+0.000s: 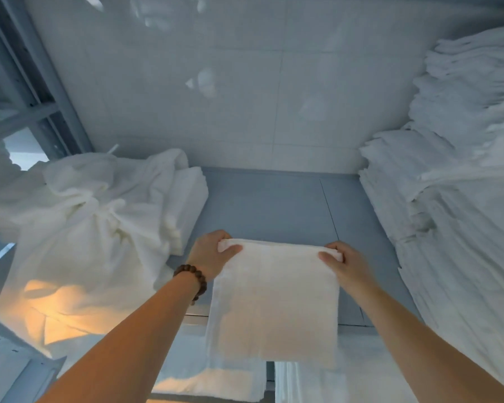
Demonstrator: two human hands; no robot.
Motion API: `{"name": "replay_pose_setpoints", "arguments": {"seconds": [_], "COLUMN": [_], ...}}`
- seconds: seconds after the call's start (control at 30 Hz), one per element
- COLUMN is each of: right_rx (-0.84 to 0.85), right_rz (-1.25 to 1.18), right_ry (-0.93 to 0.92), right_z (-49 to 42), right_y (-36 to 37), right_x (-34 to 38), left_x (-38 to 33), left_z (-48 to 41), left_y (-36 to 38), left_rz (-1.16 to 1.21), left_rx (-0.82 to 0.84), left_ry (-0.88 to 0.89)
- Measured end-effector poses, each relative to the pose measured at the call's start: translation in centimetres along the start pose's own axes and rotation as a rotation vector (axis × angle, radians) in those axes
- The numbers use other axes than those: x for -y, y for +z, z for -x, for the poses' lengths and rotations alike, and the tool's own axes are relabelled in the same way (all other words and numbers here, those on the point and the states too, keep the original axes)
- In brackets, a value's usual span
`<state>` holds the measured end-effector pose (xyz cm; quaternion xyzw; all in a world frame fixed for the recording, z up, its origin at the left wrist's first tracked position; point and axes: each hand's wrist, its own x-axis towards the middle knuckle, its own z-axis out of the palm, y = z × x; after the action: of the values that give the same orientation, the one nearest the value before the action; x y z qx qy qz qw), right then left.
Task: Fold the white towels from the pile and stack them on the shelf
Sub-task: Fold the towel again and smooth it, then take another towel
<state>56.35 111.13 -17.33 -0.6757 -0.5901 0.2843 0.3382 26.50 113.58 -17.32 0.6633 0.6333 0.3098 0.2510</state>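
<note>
Right now the towel (275, 303) hangs at lower centre, its top edge running left to right between both hands: the left hand (211, 255) pinches one top corner, the right hand (348, 267) the other, fingers (230, 249) curled round it. Bare shelf (274, 205) lies just beyond, equally near both.

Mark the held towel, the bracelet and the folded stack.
held towel (277, 301): head view, middle of hanging face.
bracelet (200, 279): head view, beads on left wrist.
folded stack (448, 213): head view, layered side.
</note>
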Motion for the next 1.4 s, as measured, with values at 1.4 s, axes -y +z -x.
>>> {"name": "replay_pose_setpoints", "arguments": {"seconds": [1.4], "right_rx": [0.318], "right_rz": [0.757], "right_ry": [0.002], "right_z": [-0.5], "right_y": [9.5], "right_x": [-0.9], "left_x": [1.2], "left_z": [0.6], "left_y": [9.4], "left_rz": [-0.709], "left_rx": [0.385], "left_ry": [-0.18]}}
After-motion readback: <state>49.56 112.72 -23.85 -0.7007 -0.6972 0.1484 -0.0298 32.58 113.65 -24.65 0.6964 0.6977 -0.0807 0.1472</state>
